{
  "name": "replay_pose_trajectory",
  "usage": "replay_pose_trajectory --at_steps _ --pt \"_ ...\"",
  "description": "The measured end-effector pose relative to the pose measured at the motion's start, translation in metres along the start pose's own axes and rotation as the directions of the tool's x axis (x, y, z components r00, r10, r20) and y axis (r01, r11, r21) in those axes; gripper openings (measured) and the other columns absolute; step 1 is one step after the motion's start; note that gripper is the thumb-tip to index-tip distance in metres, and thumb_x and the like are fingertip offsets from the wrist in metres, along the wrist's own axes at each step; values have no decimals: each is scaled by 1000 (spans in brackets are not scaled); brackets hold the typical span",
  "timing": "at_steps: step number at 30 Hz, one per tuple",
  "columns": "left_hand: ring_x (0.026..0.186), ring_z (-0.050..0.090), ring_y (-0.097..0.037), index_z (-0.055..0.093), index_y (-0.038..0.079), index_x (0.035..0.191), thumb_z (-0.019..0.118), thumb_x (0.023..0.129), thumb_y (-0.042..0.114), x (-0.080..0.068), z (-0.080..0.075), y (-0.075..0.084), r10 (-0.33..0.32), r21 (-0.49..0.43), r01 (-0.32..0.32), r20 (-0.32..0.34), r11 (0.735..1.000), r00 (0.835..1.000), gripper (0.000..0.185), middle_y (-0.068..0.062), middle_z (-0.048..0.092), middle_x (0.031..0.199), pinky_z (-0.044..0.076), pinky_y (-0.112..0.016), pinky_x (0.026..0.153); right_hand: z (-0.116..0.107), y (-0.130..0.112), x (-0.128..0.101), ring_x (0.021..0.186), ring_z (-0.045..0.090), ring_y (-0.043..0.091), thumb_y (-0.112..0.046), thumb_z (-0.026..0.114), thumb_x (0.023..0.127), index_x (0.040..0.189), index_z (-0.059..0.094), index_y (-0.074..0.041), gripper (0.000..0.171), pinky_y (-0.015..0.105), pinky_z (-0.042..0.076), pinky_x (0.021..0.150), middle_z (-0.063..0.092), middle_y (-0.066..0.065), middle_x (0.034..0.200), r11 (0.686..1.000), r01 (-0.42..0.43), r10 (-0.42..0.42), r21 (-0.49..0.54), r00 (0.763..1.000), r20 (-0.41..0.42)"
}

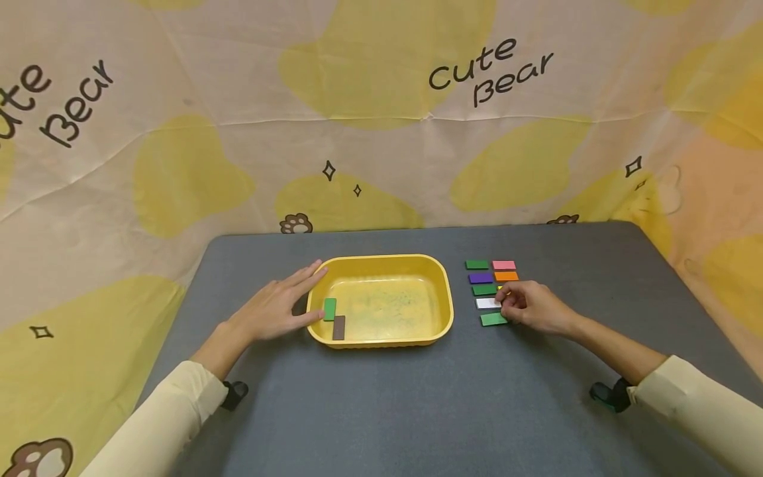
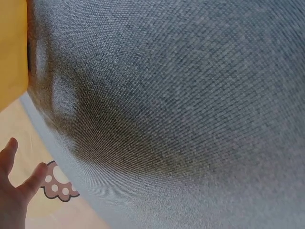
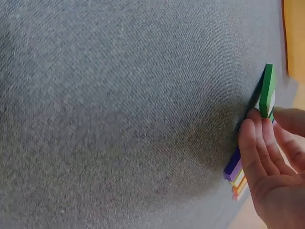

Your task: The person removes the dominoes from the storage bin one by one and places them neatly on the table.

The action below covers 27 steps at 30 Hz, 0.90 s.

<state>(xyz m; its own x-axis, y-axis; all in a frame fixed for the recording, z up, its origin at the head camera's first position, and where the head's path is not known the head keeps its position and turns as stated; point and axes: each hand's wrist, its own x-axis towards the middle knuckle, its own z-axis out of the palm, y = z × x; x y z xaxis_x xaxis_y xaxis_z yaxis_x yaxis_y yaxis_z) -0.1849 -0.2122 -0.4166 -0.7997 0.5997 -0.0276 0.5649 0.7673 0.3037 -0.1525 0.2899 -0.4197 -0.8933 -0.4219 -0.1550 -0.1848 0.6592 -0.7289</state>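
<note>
My left hand [image 1: 271, 308] rests at the left rim of a yellow tray [image 1: 381, 344], its fingers spread and straight. In the left wrist view, two raised digits of the left hand [image 2: 16, 191] show below the tray's yellow side [image 2: 12, 52]. Inside the tray, a green block [image 1: 330, 309] and a brown block [image 1: 338, 328] lie at the left end. My right hand [image 1: 539, 310] pinches the near end of a green block [image 3: 268, 90] between thumb and fingers. Just behind lies a white block [image 1: 487, 303]. A purple block [image 3: 233, 164] sits beside the fingers, hidden in the head view.
Farther back in two columns lie green blocks [image 1: 477, 265], a purple block [image 1: 480, 278], a pink block [image 1: 504, 265], an orange block [image 1: 507, 276] and a partly covered yellow block [image 1: 500, 289]. A patterned cloth [image 1: 381, 152] hangs behind the grey table [image 1: 405, 404].
</note>
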Motion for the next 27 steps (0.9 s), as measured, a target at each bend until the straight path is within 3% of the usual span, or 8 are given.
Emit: replay_pose_trajectory --at_steps 8,15,24,27 --pt "141 39 -35 23 21 160 57 94 58 0 0 0 8 -1 -8 -7 1000 1000 83 -3 19 166 30 -73 102 0 5 -2 81 58 18 1 75 84 105 65 1 24 22 51 72 62 5 89 998 36 -36 -47 999 -2" --pt "142 38 -35 23 22 160 57 94 58 1 0 0 5 -2 -5 -5 1000 1000 83 -1 18 166 29 -72 103 3 8 -3 77 59 17 1 77 81 106 65 1 28 22 51 70 63 5 89 996 47 -47 -77 999 -5" --pt "142 38 -35 23 21 160 57 94 59 0 0 -1 10 -2 -10 -5 1000 1000 83 -3 19 166 29 -72 102 -17 -21 16 80 62 21 0 75 85 104 66 3 21 30 53 71 66 5 90 991 92 -99 -101 993 -68" --pt "141 39 -36 23 21 160 57 94 58 0 1 -1 13 3 -13 -8 1000 1000 83 -4 20 165 30 -73 102 -23 -37 27 83 65 25 -4 70 91 108 65 4 20 31 55 74 67 7 93 993 99 -103 -62 993 -61"
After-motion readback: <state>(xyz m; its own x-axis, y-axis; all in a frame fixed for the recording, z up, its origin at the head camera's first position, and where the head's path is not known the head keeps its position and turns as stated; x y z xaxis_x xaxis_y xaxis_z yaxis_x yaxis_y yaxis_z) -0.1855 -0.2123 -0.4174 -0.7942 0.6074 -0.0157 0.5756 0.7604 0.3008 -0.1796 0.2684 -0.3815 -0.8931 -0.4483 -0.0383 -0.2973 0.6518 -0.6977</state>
